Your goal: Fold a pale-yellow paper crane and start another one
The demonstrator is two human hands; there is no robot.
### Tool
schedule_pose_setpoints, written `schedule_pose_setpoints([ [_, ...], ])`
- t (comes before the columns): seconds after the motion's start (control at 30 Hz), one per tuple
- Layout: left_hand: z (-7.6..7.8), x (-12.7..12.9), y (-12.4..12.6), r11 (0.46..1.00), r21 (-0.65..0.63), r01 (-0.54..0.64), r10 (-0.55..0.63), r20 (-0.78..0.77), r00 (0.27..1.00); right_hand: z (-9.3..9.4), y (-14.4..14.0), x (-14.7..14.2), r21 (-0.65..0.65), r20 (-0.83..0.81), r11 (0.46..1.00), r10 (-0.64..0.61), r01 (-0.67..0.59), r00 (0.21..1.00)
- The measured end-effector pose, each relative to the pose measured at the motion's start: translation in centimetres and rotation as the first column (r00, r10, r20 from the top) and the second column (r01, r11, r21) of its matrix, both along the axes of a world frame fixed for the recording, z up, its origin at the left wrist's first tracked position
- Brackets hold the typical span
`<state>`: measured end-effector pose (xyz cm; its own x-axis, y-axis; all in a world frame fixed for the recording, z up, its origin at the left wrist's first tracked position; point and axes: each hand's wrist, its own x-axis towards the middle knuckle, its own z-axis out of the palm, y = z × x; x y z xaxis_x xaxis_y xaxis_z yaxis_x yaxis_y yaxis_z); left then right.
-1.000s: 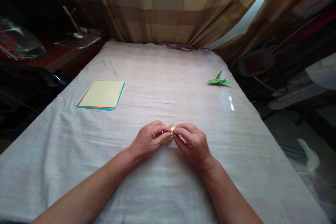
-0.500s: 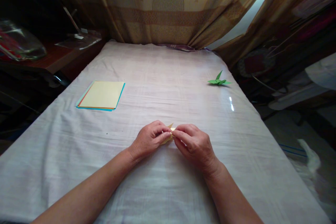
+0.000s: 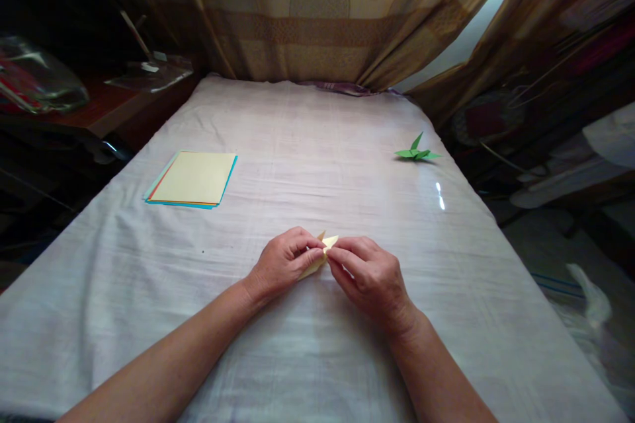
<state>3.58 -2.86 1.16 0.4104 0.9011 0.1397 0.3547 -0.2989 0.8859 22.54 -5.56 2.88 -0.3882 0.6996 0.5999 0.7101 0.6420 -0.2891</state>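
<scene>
Pinched between left hand (image 3: 282,262) and right hand (image 3: 370,274), both closed on it: small yellow folded paper (image 3: 321,252), long axis running diagonally, tip pointing away

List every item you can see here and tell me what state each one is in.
Left hand: closed, pinching the yellow paper.
Right hand: closed, pinching the same paper.
Yellow paper: partly folded, held between both hands.
Green origami figure: finished, lying alone on the cloth.
Paper stack: flat, unfolded, yellow sheet on top.
Curtain: drawn, gap at right.
</scene>
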Motion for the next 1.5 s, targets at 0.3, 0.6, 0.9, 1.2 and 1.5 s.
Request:
schedule_pose_setpoints([
  [0.3,0.2,0.2,-0.1,0.999,-0.023,-0.026,0.026,0.003,1.000,-0.1,0.1,0.0,-0.018,0.012,1.000,0.004,-0.004,1.000],
  [0.6,0.1,0.5,-0.1,0.997,-0.075,-0.036,0.040,0.056,0.998,-0.7,0.1,0.0,-0.108,-0.020,0.994,0.010,-0.012,1.000],
  [0.9,0.4,0.5,-0.4,0.993,0.002,-0.119,0.119,0.072,0.990,-1.0,-0.2,-0.6,-0.284,-0.178,0.959,-0.073,0.020,0.981],
  [1.2,0.8,1.0,-0.8,0.992,0.054,-0.111,0.107,0.068,0.992,-1.5,-0.4,-1.4,-0.279,-0.214,0.960,-0.094,0.031,0.972],
  [1.5,0.5,0.8,-0.7,0.984,0.080,-0.158,0.157,0.016,0.987,-1.4,-0.4,-1.4,-0.314,-0.222,0.948,-0.130,0.055,0.966],
])
